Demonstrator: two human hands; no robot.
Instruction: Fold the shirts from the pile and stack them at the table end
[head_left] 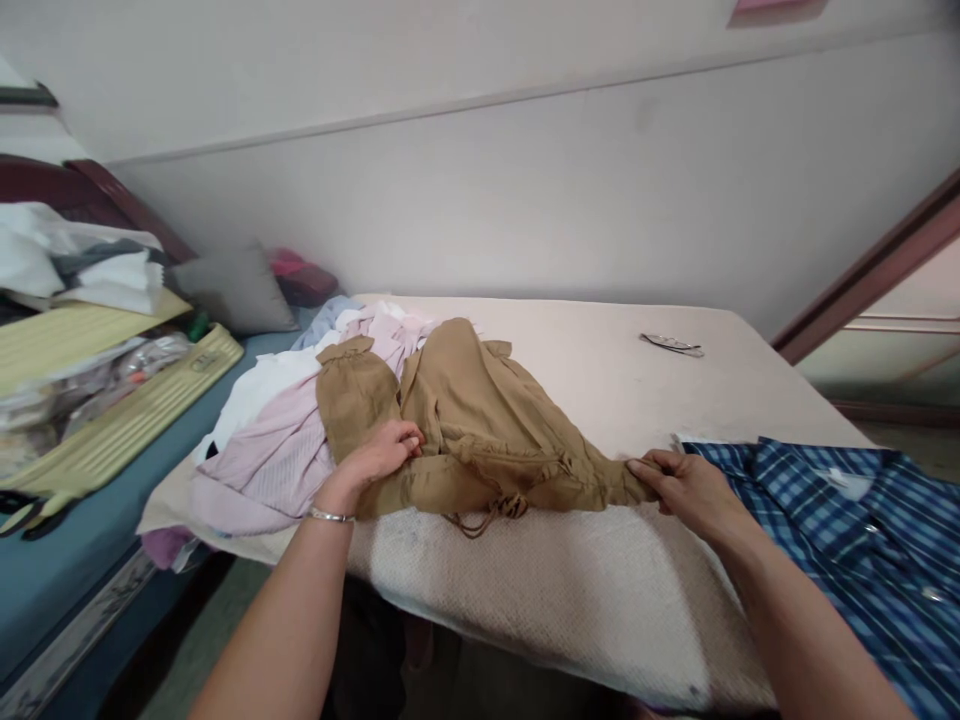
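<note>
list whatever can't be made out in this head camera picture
Brown drawstring garment: head view; the edge gripped by the right hand is partly covered by that hand.
Pale pink garment: head view; partly hidden under the brown one.
Blue plaid shirt: head view; cut off by the right edge.
White patch at its collar: head view; too blurred to read.
Pink object: head view; cut off by the top edge.

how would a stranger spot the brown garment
On the pale table, find the left hand and right hand. Both touch the brown garment. Unlike the pink clothes and blue plaid shirt on either side, it is plain brown with a cord at its near edge.
</note>
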